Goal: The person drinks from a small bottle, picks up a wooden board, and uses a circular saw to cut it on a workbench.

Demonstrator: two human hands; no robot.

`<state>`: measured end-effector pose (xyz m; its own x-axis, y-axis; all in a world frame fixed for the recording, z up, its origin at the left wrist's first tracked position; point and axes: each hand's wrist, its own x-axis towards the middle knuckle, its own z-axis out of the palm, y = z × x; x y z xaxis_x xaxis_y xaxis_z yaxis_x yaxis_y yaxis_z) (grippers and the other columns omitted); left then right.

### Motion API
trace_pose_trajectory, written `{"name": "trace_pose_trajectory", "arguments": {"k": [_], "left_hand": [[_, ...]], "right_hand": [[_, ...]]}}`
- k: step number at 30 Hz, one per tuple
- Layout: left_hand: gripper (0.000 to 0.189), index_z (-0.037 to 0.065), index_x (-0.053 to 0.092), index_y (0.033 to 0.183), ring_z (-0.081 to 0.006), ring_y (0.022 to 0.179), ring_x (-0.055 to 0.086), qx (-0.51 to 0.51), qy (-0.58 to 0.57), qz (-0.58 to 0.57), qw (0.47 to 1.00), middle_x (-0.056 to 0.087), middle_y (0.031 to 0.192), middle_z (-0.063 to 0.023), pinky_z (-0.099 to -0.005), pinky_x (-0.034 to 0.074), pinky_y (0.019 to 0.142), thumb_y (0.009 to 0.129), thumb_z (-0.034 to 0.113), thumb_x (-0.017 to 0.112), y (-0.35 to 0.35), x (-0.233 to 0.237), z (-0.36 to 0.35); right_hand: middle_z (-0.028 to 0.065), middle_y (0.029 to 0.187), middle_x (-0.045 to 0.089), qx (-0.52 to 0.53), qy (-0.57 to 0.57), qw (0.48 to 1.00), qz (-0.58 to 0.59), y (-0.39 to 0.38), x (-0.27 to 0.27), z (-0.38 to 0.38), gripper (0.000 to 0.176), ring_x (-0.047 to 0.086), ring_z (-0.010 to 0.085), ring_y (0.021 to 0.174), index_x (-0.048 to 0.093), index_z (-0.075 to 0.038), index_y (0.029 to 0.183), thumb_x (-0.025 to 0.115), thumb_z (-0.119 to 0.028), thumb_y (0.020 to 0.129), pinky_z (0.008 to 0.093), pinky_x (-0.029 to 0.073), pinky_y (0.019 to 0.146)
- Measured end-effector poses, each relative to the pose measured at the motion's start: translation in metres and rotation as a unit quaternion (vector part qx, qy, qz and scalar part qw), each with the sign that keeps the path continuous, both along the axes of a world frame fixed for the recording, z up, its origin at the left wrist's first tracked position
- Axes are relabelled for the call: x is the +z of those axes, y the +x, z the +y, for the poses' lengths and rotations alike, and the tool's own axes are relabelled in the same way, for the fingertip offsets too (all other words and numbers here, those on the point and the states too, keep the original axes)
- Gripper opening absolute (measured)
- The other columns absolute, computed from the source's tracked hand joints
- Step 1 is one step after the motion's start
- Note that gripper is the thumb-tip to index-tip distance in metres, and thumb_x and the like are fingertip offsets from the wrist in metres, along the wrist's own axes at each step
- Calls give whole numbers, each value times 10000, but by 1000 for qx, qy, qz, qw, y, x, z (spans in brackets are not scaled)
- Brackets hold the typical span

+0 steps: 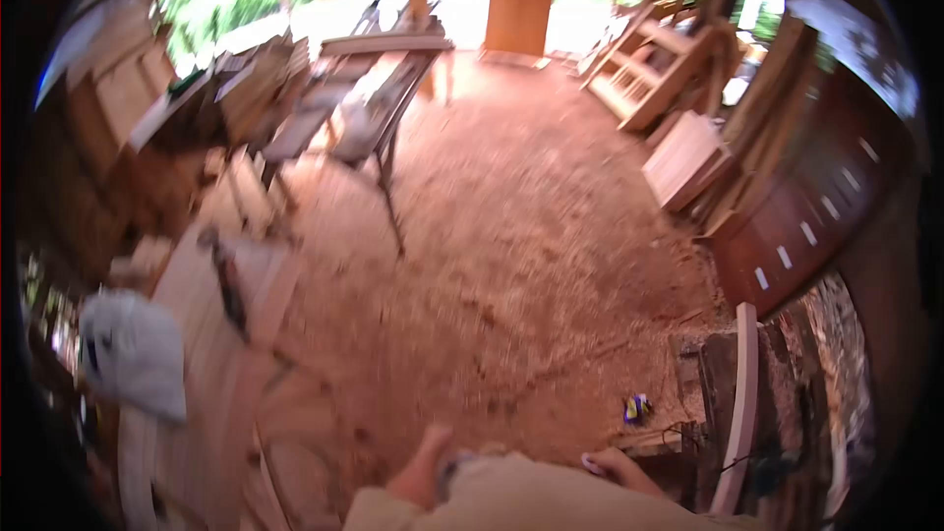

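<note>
My left hand (429, 447) hangs low in front of my body, blurred, with its fingers not clearly visible. To the right, my right hand (612, 465) is closed around a small pale object (590, 463) whose kind I cannot tell. A small blue and yellow item (637, 408) lies on the ground just beyond my right hand. Off to the left stands a bench with a long wooden plank (197, 354) on it. A dark tool with some red (228, 285) rests on the plank, and a white sack or cloth (133, 349) sits at its left edge.
Reddish ground (501, 236) strewn with shavings stretches ahead. A work table (369, 103) stands at the far left. Boards, a wooden frame (654, 69) and a dark red panel (816, 197) lean on the right. A curved wooden piece (739, 413) lies over timbers nearby.
</note>
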<state>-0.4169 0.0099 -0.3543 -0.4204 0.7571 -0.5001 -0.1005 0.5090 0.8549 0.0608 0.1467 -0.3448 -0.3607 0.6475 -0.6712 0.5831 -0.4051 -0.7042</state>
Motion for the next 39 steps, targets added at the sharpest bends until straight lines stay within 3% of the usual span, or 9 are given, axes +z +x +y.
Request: {"name": "trace_pose_trajectory", "arguments": {"k": [1,3,12,18,21,24,30,34,39], "left_hand": [[395,14,691,1113,-202,804,682,-200,-166,73,963,723,950,-119,-383,540,709,875,325,642,-9,17,6],[452,13,709,1020,-203,697,632,-157,-59,25,986,707,837,-114,-374,511,620,797,403,756,9,78,7],[268,-12,731,978,-83,668,621,-92,151,-232,957,698,787,-11,-240,499,594,808,190,780,75,176,74],[175,49,691,964,-134,818,658,132,226,-86,961,699,907,-21,-321,543,737,793,14,695,-69,191,72],[171,17,669,925,-287,799,668,314,143,358,868,702,869,-132,-389,522,739,817,146,696,-205,215,52],[308,-12,688,875,-346,820,671,413,65,507,754,702,885,-192,-458,495,730,814,290,711,-294,293,32],[343,16,705,945,-379,813,670,349,-136,610,699,711,853,-181,-462,512,747,832,340,686,-448,278,7],[338,37,694,998,-347,849,666,202,-213,672,680,703,899,-166,-444,511,752,846,339,678,-469,252,-8],[341,64,680,1065,-309,894,661,241,-77,753,608,693,957,-148,-422,510,758,863,338,667,-434,239,32]], "right_hand": [[81,960,694,0,-41,999,-8,-19,37,-20,444,641,158,729,630,-64,1232,707,-296,861,332,530,628],[0,811,609,28,-31,996,-74,-108,161,-46,271,559,110,668,617,-38,1168,630,-189,943,264,450,547],[105,1118,624,-54,-7,980,189,-231,176,-4,448,656,181,899,447,0,1334,620,-156,951,324,569,740],[164,1226,614,5,140,987,83,-217,159,4,576,647,178,954,462,38,1333,700,-239,888,333,544,759],[120,978,671,-14,53,998,-43,-147,100,-10,437,628,142,762,600,28,1205,705,-243,879,297,502,588],[66,795,636,-27,-45,985,-162,-65,76,-44,313,559,120,573,648,3,1087,696,-225,878,276,436,457],[48,758,568,-251,-175,937,-168,35,128,-95,161,510,147,518,607,-33,970,605,-188,926,275,375,401],[52,684,609,-221,18,958,-182,77,117,-108,271,589,165,585,646,-67,733,699,-310,840,329,473,531],[107,872,710,-309,97,929,-178,48,149,-119,380,647,183,739,698,5,1011,710,-318,811,356,526,660]]}}
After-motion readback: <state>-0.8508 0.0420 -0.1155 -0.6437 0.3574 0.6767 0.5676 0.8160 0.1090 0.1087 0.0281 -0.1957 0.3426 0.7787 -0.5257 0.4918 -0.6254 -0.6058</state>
